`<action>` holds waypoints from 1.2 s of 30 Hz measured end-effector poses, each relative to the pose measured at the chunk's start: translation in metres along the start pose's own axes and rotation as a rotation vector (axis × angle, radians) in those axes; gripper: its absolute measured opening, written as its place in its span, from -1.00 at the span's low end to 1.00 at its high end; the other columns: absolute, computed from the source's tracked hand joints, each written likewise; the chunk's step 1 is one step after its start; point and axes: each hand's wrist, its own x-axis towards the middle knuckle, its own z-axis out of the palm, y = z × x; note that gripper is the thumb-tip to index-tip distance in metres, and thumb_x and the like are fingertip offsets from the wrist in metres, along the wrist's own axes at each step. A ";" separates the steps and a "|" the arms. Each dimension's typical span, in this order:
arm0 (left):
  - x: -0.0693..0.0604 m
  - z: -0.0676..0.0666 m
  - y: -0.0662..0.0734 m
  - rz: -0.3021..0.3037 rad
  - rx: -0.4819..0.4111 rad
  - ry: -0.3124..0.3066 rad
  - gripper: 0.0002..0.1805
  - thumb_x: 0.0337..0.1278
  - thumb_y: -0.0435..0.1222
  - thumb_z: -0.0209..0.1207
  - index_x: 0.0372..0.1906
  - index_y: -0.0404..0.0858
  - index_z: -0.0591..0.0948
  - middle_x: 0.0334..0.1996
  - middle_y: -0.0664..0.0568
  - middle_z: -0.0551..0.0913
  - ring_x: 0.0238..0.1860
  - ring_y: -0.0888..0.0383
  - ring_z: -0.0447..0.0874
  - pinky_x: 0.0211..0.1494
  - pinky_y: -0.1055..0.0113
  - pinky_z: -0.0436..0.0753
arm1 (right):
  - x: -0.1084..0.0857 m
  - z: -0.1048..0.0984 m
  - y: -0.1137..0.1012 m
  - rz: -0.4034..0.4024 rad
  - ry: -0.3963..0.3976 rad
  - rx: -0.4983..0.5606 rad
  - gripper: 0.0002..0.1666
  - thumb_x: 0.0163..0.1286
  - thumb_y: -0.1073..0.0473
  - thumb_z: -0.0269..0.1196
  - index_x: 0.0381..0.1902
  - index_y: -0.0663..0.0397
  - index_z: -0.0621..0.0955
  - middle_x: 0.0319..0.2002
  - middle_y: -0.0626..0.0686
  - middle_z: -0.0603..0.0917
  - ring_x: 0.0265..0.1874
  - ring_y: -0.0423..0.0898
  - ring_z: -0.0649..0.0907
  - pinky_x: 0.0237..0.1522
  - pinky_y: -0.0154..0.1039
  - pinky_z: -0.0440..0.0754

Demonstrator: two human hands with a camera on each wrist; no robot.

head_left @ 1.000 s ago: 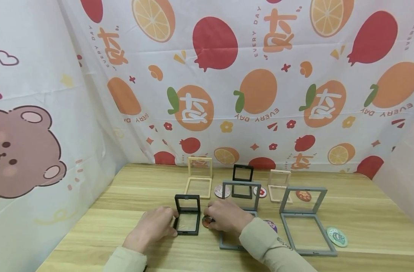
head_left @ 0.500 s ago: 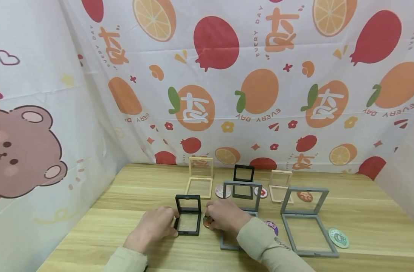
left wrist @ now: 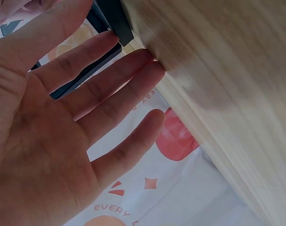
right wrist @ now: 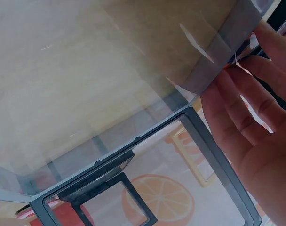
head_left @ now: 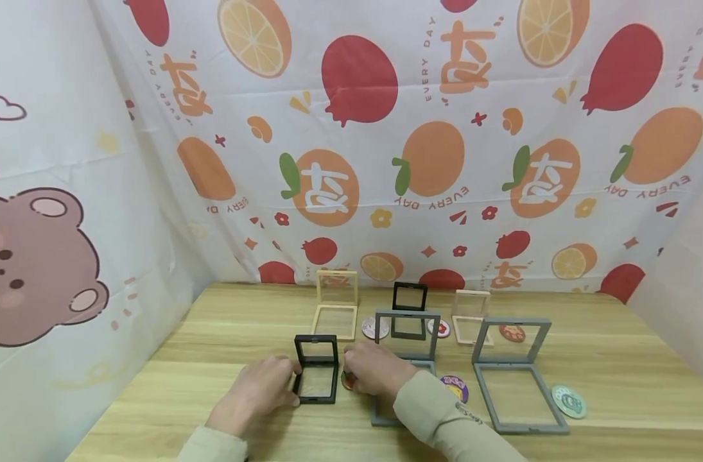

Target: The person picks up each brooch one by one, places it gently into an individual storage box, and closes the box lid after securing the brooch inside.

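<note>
Standing hinged up on the wooden table is a small black frame [head_left: 335, 384], its lower half lying flat. My left hand [head_left: 257, 390] rests at its left side, fingertips and thumb touching the edge. In the left wrist view, the left hand's fingers [left wrist: 107, 110] are nearly straight and spread, with one fingertip against the black frame [left wrist: 119, 23]. My right hand [head_left: 380, 371] pinches a dark reddish round badge [head_left: 348, 381] just right of that frame, partly hidden by the fingers. The right wrist view shows the right hand [right wrist: 256, 108] beside a grey frame [right wrist: 218, 155].
Two larger grey frames stand to the right, one [head_left: 406, 314] behind my right forearm, another [head_left: 530, 428] farther right. Behind are a yellow frame [head_left: 335, 308], a black frame [head_left: 409, 309] and a pale frame [head_left: 472, 318]. Round badges, including a purple one [head_left: 455, 389] and a green one [head_left: 569, 402], lie among them.
The head view has shifted slightly, so the scene sits a little lower and farther left. Both hands keep nearly the same places beside the black frame and on the badge.
</note>
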 end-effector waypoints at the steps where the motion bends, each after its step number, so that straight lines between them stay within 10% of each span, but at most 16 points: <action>1: 0.000 0.001 0.000 0.000 -0.003 -0.002 -0.51 -0.41 -0.32 0.63 -0.19 -0.32 0.74 -0.21 -0.18 0.74 -0.23 -0.19 0.73 -0.17 -0.15 0.68 | 0.000 0.001 0.000 0.001 -0.004 0.011 -0.56 0.19 0.26 0.50 -0.71 -0.06 0.49 -0.49 -0.18 0.46 -0.55 -0.29 0.37 -0.53 -0.44 0.36; 36: 0.000 0.004 -0.002 0.086 -0.029 -0.004 -0.62 -0.42 -0.33 0.63 -0.34 -0.33 0.74 -0.45 0.00 0.68 -0.42 0.06 0.64 -0.26 0.00 0.69 | 0.001 0.000 0.005 -0.058 0.012 0.021 -0.72 0.19 0.25 0.49 -0.55 -0.07 0.59 -0.50 -0.18 0.42 -0.50 -0.30 0.37 -0.46 -0.44 0.38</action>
